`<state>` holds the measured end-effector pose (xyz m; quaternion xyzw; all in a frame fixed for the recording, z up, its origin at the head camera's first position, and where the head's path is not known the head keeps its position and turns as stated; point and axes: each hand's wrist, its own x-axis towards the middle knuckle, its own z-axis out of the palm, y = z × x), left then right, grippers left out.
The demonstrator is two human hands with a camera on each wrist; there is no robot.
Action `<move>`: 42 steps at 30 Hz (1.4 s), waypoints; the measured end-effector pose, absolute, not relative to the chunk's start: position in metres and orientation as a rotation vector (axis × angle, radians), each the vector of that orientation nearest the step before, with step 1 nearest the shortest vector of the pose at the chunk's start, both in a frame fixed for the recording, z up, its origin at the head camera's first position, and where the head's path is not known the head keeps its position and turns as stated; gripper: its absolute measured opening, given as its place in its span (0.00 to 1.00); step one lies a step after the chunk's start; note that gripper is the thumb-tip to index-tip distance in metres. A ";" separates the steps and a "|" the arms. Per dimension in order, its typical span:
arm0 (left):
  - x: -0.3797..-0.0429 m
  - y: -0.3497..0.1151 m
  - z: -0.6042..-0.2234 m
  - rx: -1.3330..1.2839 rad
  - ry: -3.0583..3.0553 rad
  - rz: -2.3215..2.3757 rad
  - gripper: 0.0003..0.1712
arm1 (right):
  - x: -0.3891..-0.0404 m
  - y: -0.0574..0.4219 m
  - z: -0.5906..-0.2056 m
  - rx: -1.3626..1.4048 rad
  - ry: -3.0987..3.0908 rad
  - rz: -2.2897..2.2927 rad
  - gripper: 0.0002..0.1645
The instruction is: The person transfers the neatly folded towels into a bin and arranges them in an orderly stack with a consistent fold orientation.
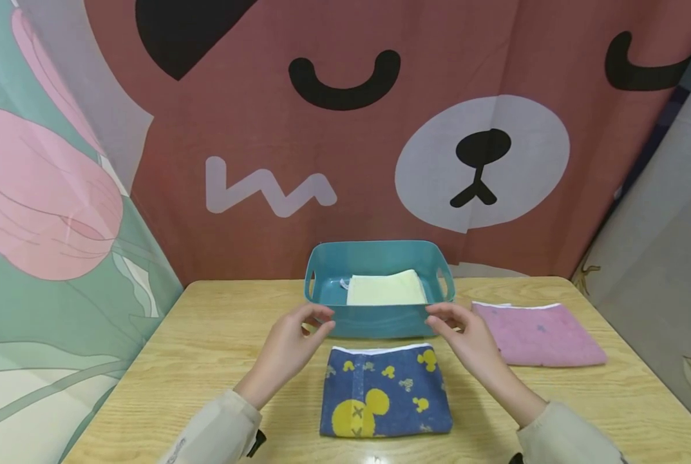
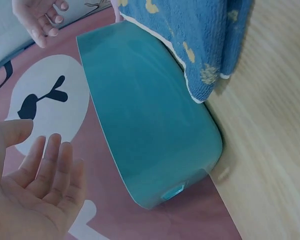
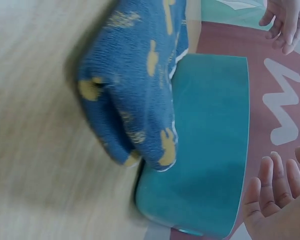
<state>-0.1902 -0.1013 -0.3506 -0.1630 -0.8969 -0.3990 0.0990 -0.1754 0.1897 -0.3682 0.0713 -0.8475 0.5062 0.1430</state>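
On the table in front of me lies a folded blue towel [image 1: 388, 393] with yellow mouse-head prints and a white edge. Just behind it stands a teal basket [image 1: 380, 322] holding a folded pale yellow cloth [image 1: 386, 290]. My left hand [image 1: 295, 335] hovers by the basket's front left corner, fingers loosely bent and nothing in them. Opposite it, my right hand [image 1: 461, 332] hovers by the front right corner, also holding nothing. Both wrist views show relaxed, spread fingers, with the left palm [image 2: 35, 195] and right palm [image 3: 280, 205] bare.
A folded pink towel [image 1: 545, 335] lies to the right of the basket. Behind the wooden table [image 1: 229, 322] hangs a reddish curtain [image 1: 252, 245] with a bear face. More printed fabric hangs at the left and right sides.
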 end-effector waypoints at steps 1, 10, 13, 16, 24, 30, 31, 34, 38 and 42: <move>-0.189 -0.102 -0.351 -0.482 -2.656 -1.178 0.10 | -0.173 0.191 -0.369 0.199 -2.445 1.467 0.13; -0.179 -0.105 -0.366 -0.501 -2.697 -1.157 0.09 | -0.160 0.202 -0.383 0.125 -2.481 1.509 0.15; -0.177 -0.107 -0.373 -0.496 -2.708 -1.175 0.09 | -0.157 0.204 -0.388 0.102 -2.493 1.526 0.16; -0.175 -0.109 -0.380 -0.500 -2.720 -1.181 0.10 | -0.155 0.206 -0.393 0.066 -2.510 1.548 0.16; -0.172 -0.113 -0.397 -0.494 -2.745 -1.195 0.11 | -0.147 0.210 -0.407 0.000 -2.561 1.551 0.17; -0.170 -0.117 -0.406 -0.461 -2.795 -1.213 0.14 | -0.142 0.210 -0.416 -0.040 -2.616 1.516 0.15; -0.170 -0.117 -0.408 -0.456 -2.796 -1.210 0.14 | -0.141 0.210 -0.417 -0.050 -2.630 1.506 0.15; -0.169 -0.119 -0.413 -0.455 -2.790 -1.206 0.14 | -0.139 0.210 -0.421 -0.069 -2.650 1.500 0.14; -0.167 -0.120 -0.418 -0.458 -2.796 -1.225 0.13 | -0.137 0.209 -0.426 -0.107 -2.649 1.535 0.13; -0.164 -0.122 -0.423 -0.443 -2.845 -1.251 0.17 | -0.135 0.208 -0.431 -0.182 -2.631 1.646 0.16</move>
